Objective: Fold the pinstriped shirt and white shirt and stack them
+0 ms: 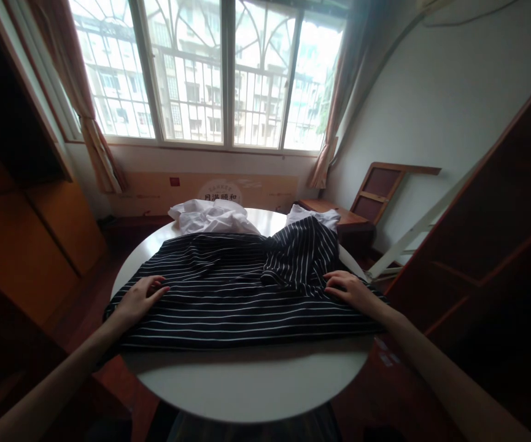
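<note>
A black garment (228, 307) with thin white stripes lies spread sideways across a round white table (247, 383). One part of it, which looks like a sleeve (302, 253), is folded over on the right, its stripes running upright. On the left end of the cloth rests my left hand (143, 296), thumb and fingers apart and nothing held. My right hand (345, 287) touches the fabric beside the folded part, with its fingers loosely bent and apart. Both ends of the garment reach the table's edges, and its left end hangs over.
Crumpled white cloth (212, 216) lies at the table's far side, and another white cloth (325, 218) sits behind the folded part. Beyond are a barred window (191, 80), a wooden chair (375, 190) and a white folding frame (412, 239). Wooden furniture (39, 245) flanks the left.
</note>
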Action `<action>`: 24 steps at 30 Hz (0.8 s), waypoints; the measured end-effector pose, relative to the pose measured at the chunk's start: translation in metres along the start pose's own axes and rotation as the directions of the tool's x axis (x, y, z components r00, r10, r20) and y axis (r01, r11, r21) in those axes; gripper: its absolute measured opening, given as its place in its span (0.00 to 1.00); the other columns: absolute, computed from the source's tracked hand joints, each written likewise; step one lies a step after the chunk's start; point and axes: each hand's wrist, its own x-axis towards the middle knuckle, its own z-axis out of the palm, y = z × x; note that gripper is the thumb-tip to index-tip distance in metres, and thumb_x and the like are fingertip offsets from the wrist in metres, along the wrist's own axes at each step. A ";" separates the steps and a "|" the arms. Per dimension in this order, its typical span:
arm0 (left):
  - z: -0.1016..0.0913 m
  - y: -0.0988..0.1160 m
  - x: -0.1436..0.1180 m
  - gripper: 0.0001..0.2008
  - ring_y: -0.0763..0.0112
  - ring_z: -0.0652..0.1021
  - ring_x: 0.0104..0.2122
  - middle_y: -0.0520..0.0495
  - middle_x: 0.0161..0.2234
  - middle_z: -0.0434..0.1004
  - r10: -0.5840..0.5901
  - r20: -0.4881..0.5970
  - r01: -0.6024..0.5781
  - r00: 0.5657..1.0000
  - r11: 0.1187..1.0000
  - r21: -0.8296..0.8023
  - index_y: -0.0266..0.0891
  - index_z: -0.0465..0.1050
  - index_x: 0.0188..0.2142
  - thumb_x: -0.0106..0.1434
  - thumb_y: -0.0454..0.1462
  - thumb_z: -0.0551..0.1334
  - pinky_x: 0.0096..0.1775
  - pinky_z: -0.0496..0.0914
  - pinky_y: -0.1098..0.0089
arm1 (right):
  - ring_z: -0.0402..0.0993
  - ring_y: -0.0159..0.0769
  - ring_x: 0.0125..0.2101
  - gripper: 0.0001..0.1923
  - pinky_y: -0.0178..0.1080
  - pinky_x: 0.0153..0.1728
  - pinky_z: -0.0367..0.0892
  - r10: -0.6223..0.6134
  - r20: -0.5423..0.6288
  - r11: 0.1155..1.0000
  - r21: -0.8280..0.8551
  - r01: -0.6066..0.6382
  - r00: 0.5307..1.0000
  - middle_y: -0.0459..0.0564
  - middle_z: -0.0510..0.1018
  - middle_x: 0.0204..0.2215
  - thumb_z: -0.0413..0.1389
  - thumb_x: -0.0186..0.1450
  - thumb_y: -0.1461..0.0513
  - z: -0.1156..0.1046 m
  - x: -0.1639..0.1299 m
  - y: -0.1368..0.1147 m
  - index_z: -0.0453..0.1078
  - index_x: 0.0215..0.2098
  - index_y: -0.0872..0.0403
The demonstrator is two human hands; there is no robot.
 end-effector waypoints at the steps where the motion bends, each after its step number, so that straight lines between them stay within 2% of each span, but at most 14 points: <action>1: 0.000 -0.002 0.000 0.25 0.59 0.72 0.40 0.43 0.39 0.72 0.048 -0.001 -0.048 0.999 0.999 0.009 0.38 0.68 0.39 0.51 0.53 0.54 0.44 0.65 0.62 | 0.68 0.42 0.43 0.11 0.45 0.46 0.61 0.001 0.006 1.000 0.008 -0.001 1.000 0.51 0.74 0.40 0.52 0.57 0.54 -0.001 0.001 0.001 0.71 0.24 0.52; 4: 0.001 -0.004 0.000 0.19 0.59 0.69 0.43 0.44 0.41 0.71 0.164 0.014 -0.165 0.986 0.985 0.050 0.40 0.70 0.31 0.51 0.53 0.55 0.48 0.62 0.61 | 0.69 0.41 0.41 0.11 0.43 0.45 0.61 0.016 -0.029 1.000 0.017 -0.015 0.999 0.51 0.75 0.37 0.52 0.58 0.55 -0.002 0.003 0.001 0.69 0.23 0.52; 6: 0.000 -0.004 -0.001 0.17 0.60 0.70 0.41 0.45 0.39 0.71 0.179 -0.022 -0.178 0.984 0.982 0.067 0.40 0.68 0.28 0.54 0.51 0.53 0.46 0.63 0.62 | 0.69 0.41 0.39 0.12 0.43 0.44 0.61 0.043 -0.091 0.999 0.000 -0.043 0.995 0.51 0.75 0.35 0.50 0.59 0.55 -0.002 0.004 0.001 0.68 0.24 0.52; 8: 0.000 -0.002 -0.002 0.16 0.62 0.71 0.39 0.45 0.37 0.70 0.161 -0.093 -0.152 0.983 0.983 0.102 0.40 0.67 0.28 0.56 0.49 0.51 0.43 0.64 0.63 | 0.69 0.41 0.37 0.12 0.43 0.42 0.62 0.068 -0.130 0.996 -0.047 -0.075 0.989 0.51 0.75 0.33 0.49 0.59 0.55 0.000 0.003 0.000 0.68 0.25 0.52; 10: -0.001 0.001 0.000 0.15 0.62 0.71 0.38 0.45 0.36 0.70 0.147 -0.105 -0.129 0.984 0.978 0.164 0.40 0.67 0.29 0.57 0.47 0.50 0.41 0.65 0.63 | 0.69 0.41 0.35 0.11 0.42 0.39 0.62 0.071 -0.092 0.989 -0.122 -0.082 0.993 0.50 0.74 0.30 0.49 0.59 0.55 0.001 0.003 0.000 0.68 0.25 0.52; 13: -0.006 0.004 0.013 0.13 0.60 0.70 0.38 0.44 0.36 0.70 0.155 -0.054 -0.134 0.986 0.952 0.276 0.40 0.67 0.30 0.56 0.45 0.51 0.41 0.65 0.64 | 0.69 0.40 0.32 0.09 0.40 0.36 0.62 0.061 -0.007 0.974 -0.219 -0.061 0.998 0.49 0.74 0.27 0.51 0.58 0.57 -0.001 0.008 -0.001 0.68 0.25 0.52; 16: -0.016 0.008 0.044 0.13 0.59 0.70 0.41 0.41 0.38 0.70 0.202 -0.073 -0.160 0.977 0.911 0.380 0.38 0.67 0.35 0.56 0.42 0.51 0.43 0.64 0.63 | 0.69 0.39 0.31 0.08 0.39 0.34 0.62 0.093 -0.111 0.957 -0.265 -0.119 0.990 0.50 0.74 0.29 0.51 0.58 0.59 -0.012 0.031 -0.004 0.68 0.27 0.53; 19: -0.022 0.011 0.089 0.15 0.58 0.69 0.43 0.39 0.41 0.70 0.246 -0.065 -0.191 0.967 0.872 0.450 0.36 0.67 0.39 0.56 0.41 0.50 0.46 0.62 0.64 | 0.70 0.40 0.34 0.06 0.39 0.36 0.62 0.092 -0.221 0.943 -0.294 -0.156 0.971 0.51 0.74 0.31 0.50 0.59 0.61 -0.025 0.072 -0.009 0.69 0.30 0.54; 24: -0.010 0.014 0.153 0.19 0.57 0.67 0.48 0.36 0.46 0.69 0.248 0.010 -0.221 0.969 0.844 0.489 0.32 0.65 0.46 0.56 0.35 0.50 0.48 0.60 0.63 | 0.69 0.40 0.38 0.09 0.42 0.40 0.63 0.068 -0.235 0.945 -0.298 -0.139 0.970 0.55 0.73 0.38 0.51 0.62 0.61 -0.031 0.147 -0.017 0.68 0.37 0.57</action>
